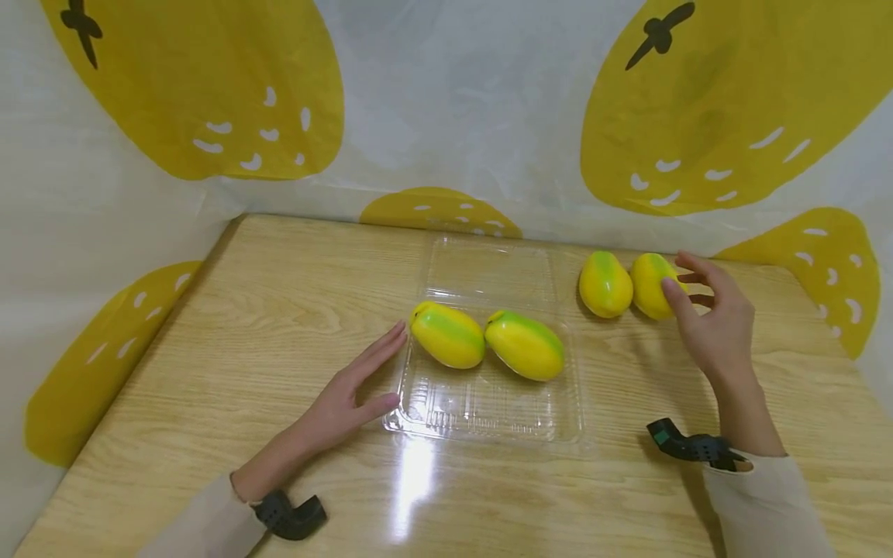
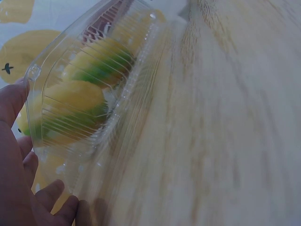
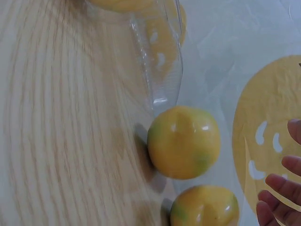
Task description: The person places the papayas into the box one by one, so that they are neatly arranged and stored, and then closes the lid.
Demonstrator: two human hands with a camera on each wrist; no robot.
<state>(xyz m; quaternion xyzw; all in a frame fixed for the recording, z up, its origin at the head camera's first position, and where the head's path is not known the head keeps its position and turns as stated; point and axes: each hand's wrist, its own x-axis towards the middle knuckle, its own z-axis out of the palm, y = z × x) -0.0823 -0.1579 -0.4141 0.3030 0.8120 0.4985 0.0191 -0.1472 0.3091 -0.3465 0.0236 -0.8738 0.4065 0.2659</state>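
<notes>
Two yellow papayas with green streaks, a left one (image 1: 447, 335) and a right one (image 1: 525, 346), lie side by side in a clear plastic clamshell box (image 1: 488, 422). My left hand (image 1: 342, 407) is at the box's left edge, fingers extended and thumb apart; in the left wrist view the fingertips (image 2: 21, 94) meet the clear wall. Outside the box, at the back right, stand another papaya (image 1: 605, 284) and a fourth one (image 1: 652, 285). Over the fourth, my right hand (image 1: 718, 325) has its fingers spread; the right wrist view shows the fingers (image 3: 284, 186) apart from the fruit.
The box's lid (image 1: 488, 267) lies folded back towards the rear edge of the wooden table (image 1: 279, 310). A cloth (image 1: 460, 93) with large yellow fruit prints hangs behind. Black camera mounts sit on the left wrist (image 1: 289, 515) and the right wrist (image 1: 694, 446).
</notes>
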